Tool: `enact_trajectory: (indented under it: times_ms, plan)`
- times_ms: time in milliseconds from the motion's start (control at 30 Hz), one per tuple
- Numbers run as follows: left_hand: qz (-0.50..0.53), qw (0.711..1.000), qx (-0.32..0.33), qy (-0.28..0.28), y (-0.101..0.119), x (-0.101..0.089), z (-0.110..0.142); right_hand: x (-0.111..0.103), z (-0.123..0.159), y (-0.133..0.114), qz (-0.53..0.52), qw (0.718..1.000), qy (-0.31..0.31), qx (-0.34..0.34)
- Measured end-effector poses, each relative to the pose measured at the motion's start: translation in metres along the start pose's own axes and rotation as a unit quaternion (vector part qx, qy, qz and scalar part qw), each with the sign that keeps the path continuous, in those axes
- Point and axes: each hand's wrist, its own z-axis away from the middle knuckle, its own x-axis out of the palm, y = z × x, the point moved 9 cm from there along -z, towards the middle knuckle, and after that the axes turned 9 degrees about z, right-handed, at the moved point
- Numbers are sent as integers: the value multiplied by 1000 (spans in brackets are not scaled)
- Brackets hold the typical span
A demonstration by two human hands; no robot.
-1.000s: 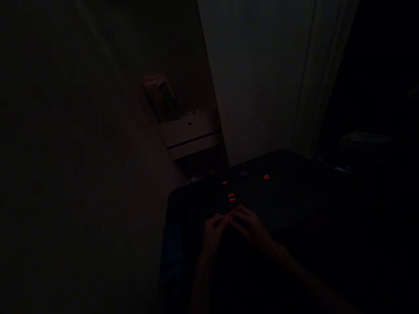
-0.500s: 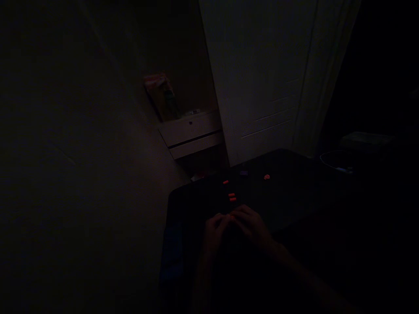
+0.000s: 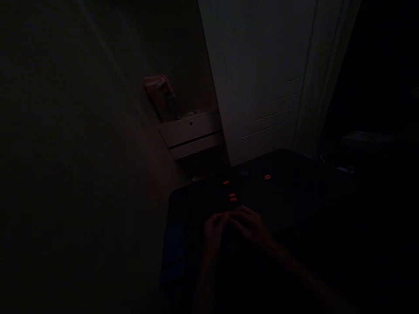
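The view is very dark. My left hand (image 3: 215, 227) and my right hand (image 3: 249, 223) meet at the fingertips over the dark table (image 3: 288, 192). Both are closed in a pinch, and what lies between the fingers is hidden now. Just beyond them are two short orange-red pieces side by side, the nearer piece (image 3: 233, 199) and the farther piece (image 3: 232, 195). Another orange-red piece (image 3: 226, 182) lies farther back. To the right is a small rounded orange item (image 3: 267, 177); its kind is unclear.
A dim purple item (image 3: 244, 173) lies near the table's far edge. Blue material (image 3: 173, 253) is at the left edge. Behind stand a pale door (image 3: 258, 78) and a drawer unit (image 3: 193, 131) with a packet (image 3: 160, 96) on top. A white cable (image 3: 330, 163) curves at the right.
A small orange spot between my fingertips has gone out of sight as the fingers shifted slightly. My hands otherwise stay in nearly the same place, and the pieces on the table lie as before.
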Motion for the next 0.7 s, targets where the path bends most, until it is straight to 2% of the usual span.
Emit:
enact_trajectory:
  times_ms: [300,533,700]
  plan:
    - [-49,998,30,-33,7,3,1,0,-1,-2,-25,1000,-16,11]
    - [-43,998,46,-15,9,3,2,-2,-2,-1,-35,999,-14,11]
    - [-34,998,36,-31,4,8,1,6,2,1,-16,999,-27,-13]
